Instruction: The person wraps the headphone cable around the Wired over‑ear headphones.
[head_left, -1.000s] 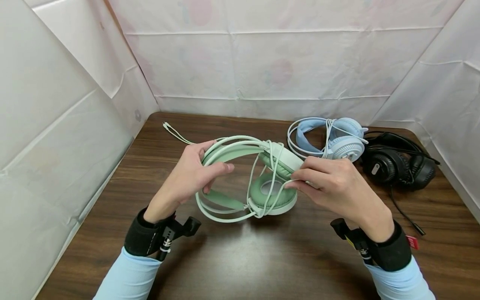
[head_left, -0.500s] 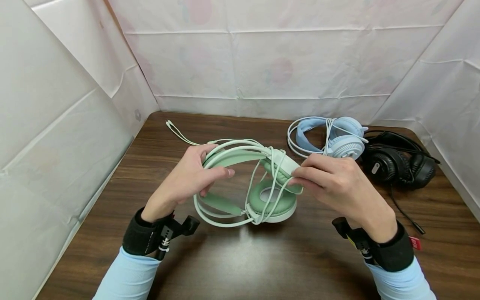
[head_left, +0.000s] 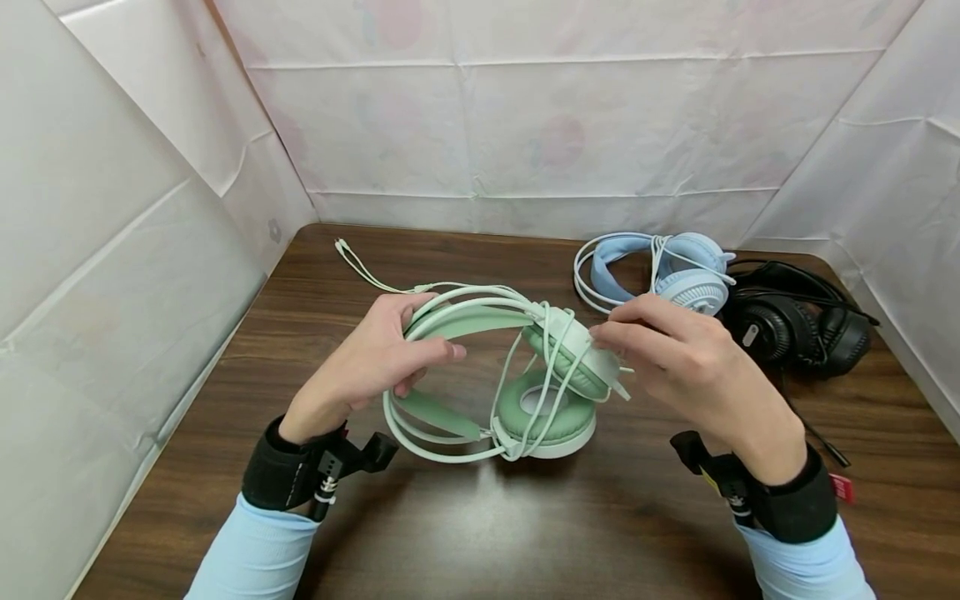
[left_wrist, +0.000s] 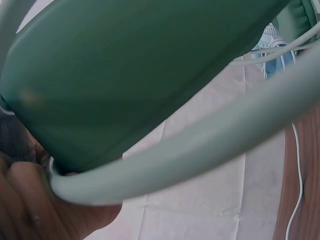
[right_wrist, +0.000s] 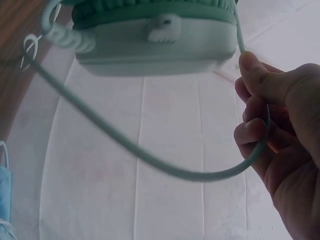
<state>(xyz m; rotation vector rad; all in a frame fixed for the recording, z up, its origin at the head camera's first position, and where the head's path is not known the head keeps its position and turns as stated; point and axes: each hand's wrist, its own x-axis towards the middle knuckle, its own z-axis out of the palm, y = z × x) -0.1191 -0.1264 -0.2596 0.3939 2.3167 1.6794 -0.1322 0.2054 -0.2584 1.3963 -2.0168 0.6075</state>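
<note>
Light green headphones (head_left: 557, 440) are held above the table in the head view, with their pale cable wound around the ear cups. My left hand (head_left: 367, 367) grips the headband on its left side, the thumb over the inner padding. In the left wrist view the green headband padding (left_wrist: 115, 85) fills much of the picture. At the upper ear cup, my right hand (head_left: 693, 379) pinches the cable between thumb and fingers. A slack loop of that cable (right_wrist: 135, 147) hangs from the right hand in the right wrist view, beside the ear cup (right_wrist: 155, 47).
Light blue headphones (head_left: 690, 287) with a wound cable lie at the back right. Black headphones (head_left: 772, 333) with a thin boom lie beside them. The green cable's free end (head_left: 352, 257) rests on the wooden table (head_left: 480, 533) at back left. White sheets (head_left: 480, 125) surround the table.
The green headphones have dipped slightly toward me, the upper ear cup turning downward. My right hand has shifted a little to the right with the cable. My left hand keeps its grip.
</note>
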